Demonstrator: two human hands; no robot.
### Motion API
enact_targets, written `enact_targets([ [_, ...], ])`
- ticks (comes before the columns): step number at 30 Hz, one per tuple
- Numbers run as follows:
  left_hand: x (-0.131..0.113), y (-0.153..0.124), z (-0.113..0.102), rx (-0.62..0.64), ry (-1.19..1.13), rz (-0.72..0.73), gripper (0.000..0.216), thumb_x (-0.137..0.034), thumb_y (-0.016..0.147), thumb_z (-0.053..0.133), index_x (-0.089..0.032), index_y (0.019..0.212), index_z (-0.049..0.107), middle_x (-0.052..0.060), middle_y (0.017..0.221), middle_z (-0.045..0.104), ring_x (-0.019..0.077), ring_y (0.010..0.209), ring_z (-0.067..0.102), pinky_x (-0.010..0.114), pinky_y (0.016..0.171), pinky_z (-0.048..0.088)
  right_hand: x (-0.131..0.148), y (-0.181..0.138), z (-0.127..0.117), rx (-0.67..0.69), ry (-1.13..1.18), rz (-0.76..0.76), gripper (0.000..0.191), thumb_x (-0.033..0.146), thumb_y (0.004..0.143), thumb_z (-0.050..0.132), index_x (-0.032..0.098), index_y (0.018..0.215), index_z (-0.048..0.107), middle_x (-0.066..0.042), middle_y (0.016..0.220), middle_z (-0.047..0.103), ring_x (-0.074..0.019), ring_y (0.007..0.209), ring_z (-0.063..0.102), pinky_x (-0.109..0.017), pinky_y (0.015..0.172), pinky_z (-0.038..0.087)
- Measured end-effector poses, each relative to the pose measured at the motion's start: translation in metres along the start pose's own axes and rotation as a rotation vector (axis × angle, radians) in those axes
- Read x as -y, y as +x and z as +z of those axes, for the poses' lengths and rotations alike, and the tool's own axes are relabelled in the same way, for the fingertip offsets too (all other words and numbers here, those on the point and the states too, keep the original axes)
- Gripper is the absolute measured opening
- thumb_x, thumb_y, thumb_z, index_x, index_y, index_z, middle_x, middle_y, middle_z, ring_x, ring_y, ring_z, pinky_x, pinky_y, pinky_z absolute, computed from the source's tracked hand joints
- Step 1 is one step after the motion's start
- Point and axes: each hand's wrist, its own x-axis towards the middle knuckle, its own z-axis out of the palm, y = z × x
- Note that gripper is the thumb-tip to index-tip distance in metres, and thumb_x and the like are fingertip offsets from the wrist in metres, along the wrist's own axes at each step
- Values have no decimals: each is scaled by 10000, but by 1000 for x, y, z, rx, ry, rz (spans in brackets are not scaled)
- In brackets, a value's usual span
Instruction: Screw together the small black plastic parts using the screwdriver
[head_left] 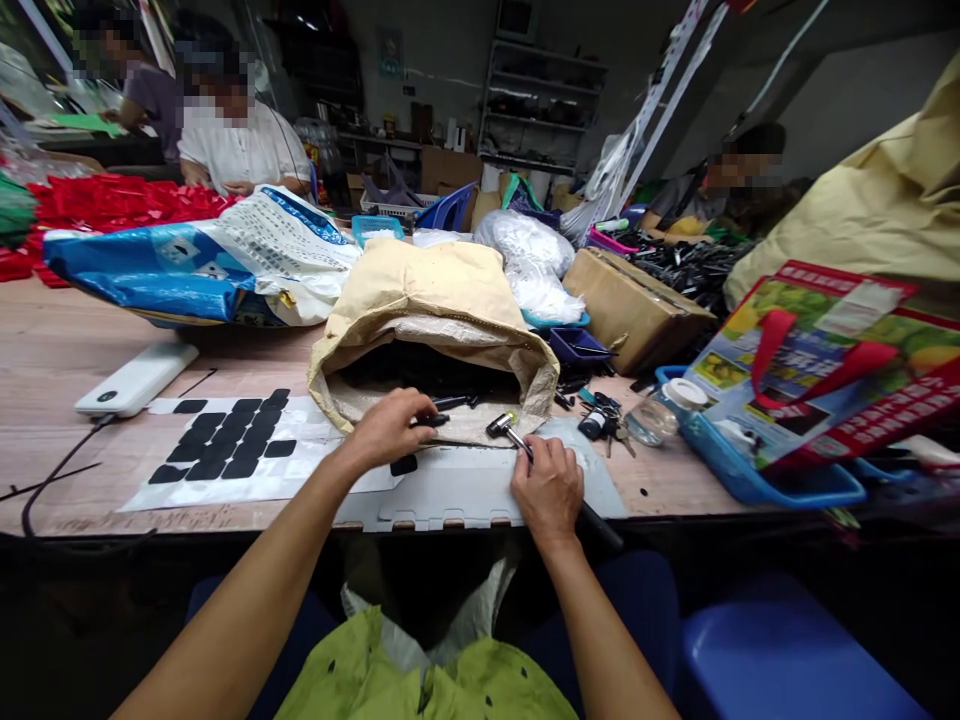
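My left hand (pixel 390 428) is closed around a small black part (pixel 435 420) just in front of the open mouth of a tan sack (pixel 420 300). My right hand (pixel 549 490) grips the handle of a small hammer (pixel 501 424), whose metal head rests near the sack's lower edge. Both hands hover over a grey foam mat (pixel 465 490) at the table's front edge. More black parts lie inside the sack. A black pad (pixel 403 466) sits on the mat under my left wrist.
A white sheet with several black pads (pixel 225 440) lies at left, beside a white power bank (pixel 136 378). A blue-and-white bag (pixel 195 260), a cardboard box (pixel 637 305), a blue basket (pixel 757 480) and a small jar (pixel 660 412) crowd the table. Other people sit at the far side.
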Motion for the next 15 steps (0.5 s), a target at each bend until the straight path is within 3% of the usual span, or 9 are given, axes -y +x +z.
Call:
enact_targets([
  [3, -18, -12, 28, 72, -84, 11, 193, -279, 780, 777, -227, 962, 740, 34, 929, 681, 227, 913, 598, 317, 788, 412, -1, 0, 0, -1, 1, 1, 183, 260, 934, 615, 231, 1102, 681, -55, 998, 624, -229, 947, 486, -336, 779, 294],
  [7, -16, -22, 57, 41, -100, -37, 247, -306, 757, 831, -217, 965, 731, 37, 938, 665, 238, 958, 581, 336, 832, 420, -1, -1, 1, -1, 6, 5, 183, 260, 934, 618, 236, 1105, 681, -52, 1001, 623, -230, 949, 491, -338, 782, 298],
  [15, -5, -29, 64, -86, -195, 23, 211, -289, 783, 822, -199, 950, 729, 33, 915, 661, 224, 954, 570, 341, 862, 427, -1, 5, -1, 68, 15, 15, 167, 304, 969, 595, 217, 1074, 692, -78, 1002, 642, -246, 948, 517, -346, 770, 320],
])
